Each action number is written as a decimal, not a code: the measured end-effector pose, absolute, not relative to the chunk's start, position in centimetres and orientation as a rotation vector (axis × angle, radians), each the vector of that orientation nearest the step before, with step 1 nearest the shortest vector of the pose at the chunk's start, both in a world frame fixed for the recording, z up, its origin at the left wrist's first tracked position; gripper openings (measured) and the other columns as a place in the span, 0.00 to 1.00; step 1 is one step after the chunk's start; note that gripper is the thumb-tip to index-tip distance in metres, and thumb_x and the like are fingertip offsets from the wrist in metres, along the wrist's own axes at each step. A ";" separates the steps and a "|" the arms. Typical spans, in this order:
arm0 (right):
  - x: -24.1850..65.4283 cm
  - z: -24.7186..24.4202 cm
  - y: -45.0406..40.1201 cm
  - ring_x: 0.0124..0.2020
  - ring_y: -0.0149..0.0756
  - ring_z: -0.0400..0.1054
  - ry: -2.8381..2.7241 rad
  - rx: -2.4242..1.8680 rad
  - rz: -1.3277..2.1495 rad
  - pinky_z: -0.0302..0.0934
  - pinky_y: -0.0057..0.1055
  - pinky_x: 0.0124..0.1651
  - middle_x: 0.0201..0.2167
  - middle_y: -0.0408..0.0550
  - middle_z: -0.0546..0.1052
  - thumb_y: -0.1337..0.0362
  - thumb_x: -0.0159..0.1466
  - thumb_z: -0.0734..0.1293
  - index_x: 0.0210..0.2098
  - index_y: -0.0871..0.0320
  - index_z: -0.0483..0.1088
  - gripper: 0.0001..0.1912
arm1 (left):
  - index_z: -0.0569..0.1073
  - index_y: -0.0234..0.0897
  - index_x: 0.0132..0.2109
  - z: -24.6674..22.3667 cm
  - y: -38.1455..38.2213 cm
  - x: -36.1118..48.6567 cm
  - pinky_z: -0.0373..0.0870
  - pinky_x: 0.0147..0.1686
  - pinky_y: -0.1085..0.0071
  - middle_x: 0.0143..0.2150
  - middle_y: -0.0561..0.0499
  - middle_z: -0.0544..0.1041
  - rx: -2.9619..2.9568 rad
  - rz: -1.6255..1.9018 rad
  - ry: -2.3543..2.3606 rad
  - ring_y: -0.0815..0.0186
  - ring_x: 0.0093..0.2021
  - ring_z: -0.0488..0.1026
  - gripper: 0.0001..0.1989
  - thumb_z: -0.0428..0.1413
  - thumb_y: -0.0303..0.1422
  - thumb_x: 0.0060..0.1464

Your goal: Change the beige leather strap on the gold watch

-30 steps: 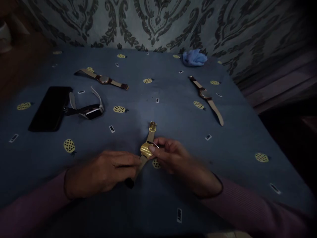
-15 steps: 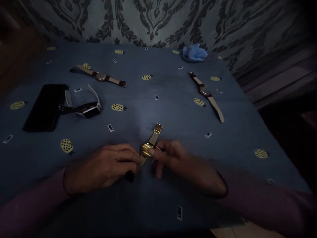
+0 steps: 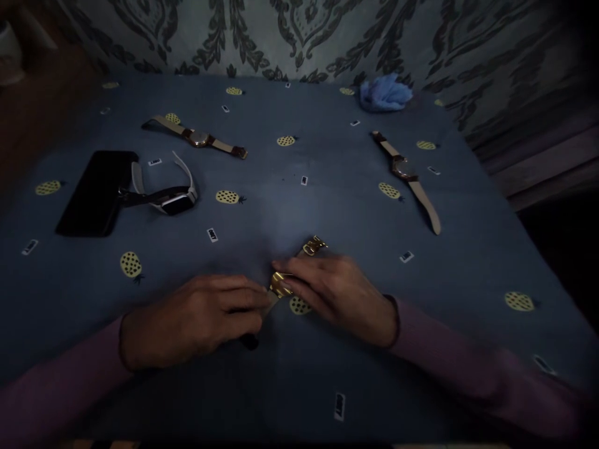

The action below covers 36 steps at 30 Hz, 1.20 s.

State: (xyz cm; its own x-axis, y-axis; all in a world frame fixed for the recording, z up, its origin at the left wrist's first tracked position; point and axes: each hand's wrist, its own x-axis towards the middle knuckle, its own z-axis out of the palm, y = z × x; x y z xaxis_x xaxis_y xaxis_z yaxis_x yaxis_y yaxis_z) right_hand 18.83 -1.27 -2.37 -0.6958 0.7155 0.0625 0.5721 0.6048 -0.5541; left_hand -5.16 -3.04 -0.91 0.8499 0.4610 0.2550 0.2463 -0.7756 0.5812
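Near the front of the table a gold wristwatch (image 3: pixel 279 285) lies slantwise, its gold back facing up and its gold buckle pointing away to the right. My left hand (image 3: pixel 201 319) is closed, with its fingertips on the near part of the strap; a dark strap end shows below them. My right hand (image 3: pixel 341 296) grips the watch case, thumb on the near side and fingers across the top, covering part of the case and strap. Whether the right fingers also hold something small cannot be seen.
A brown-strapped watch (image 3: pixel 199 138) lies at the back left, another watch (image 3: pixel 403 168) at the right. A black phone (image 3: pixel 98 194) and a smartwatch (image 3: pixel 178 204) with a pale band sit at left. A crumpled blue cloth (image 3: pixel 386 93) rests by the wall. Pineapple-print cloth (image 3: pixel 262 399) covers the table.
My right hand has turned over the watch, its fingers now laid across the case and strap. A thin shiny thing by the right fingers is no longer visible. The view has shifted slightly.
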 end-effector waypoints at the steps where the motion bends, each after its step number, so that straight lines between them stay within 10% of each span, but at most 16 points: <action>1: 18.9 -2.6 -1.3 0.31 0.38 0.75 -2.574 -1.058 0.712 0.64 0.31 0.32 0.34 0.53 0.82 0.61 0.73 0.56 0.46 0.62 0.73 0.16 | 0.72 0.32 0.36 -0.9 -3.0 -5.1 0.75 0.46 0.69 0.48 0.46 0.79 2.477 0.533 0.518 0.63 0.47 0.75 0.13 0.45 0.23 0.67; 18: 18.9 -2.8 -2.0 0.19 0.31 0.65 -2.639 -1.004 0.496 0.44 0.31 0.22 0.20 0.45 0.75 0.56 0.75 0.52 0.34 0.58 0.70 0.21 | 0.74 0.33 0.33 -0.2 -3.4 -4.8 0.76 0.48 0.70 0.43 0.48 0.81 2.718 0.573 0.502 0.63 0.47 0.77 0.18 0.43 0.24 0.68; 27: 18.9 -3.1 -2.2 0.18 0.32 0.64 -2.620 -1.048 0.511 0.45 0.31 0.22 0.19 0.45 0.75 0.57 0.74 0.53 0.37 0.58 0.72 0.20 | 0.73 0.35 0.34 -0.2 -4.1 -4.6 0.68 0.28 0.76 0.34 0.51 0.76 2.648 0.465 0.660 0.71 0.29 0.68 0.19 0.40 0.26 0.69; 36: 19.0 -2.4 -2.4 0.25 0.37 0.72 -2.537 -1.040 0.772 0.59 0.31 0.27 0.28 0.51 0.79 0.62 0.72 0.57 0.41 0.60 0.71 0.13 | 0.74 0.34 0.40 -1.4 -4.3 -4.9 0.69 0.34 0.74 0.40 0.48 0.77 2.560 0.552 0.730 0.69 0.34 0.71 0.14 0.45 0.22 0.66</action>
State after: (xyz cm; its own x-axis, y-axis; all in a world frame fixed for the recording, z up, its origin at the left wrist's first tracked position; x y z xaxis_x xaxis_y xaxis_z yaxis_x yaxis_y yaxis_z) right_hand 19.00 -2.39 -2.41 -0.6965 0.7147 0.0637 0.5582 0.5955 -0.5778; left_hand -4.92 -4.27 -1.37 0.7834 0.5667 0.2554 0.4000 -0.7741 0.4906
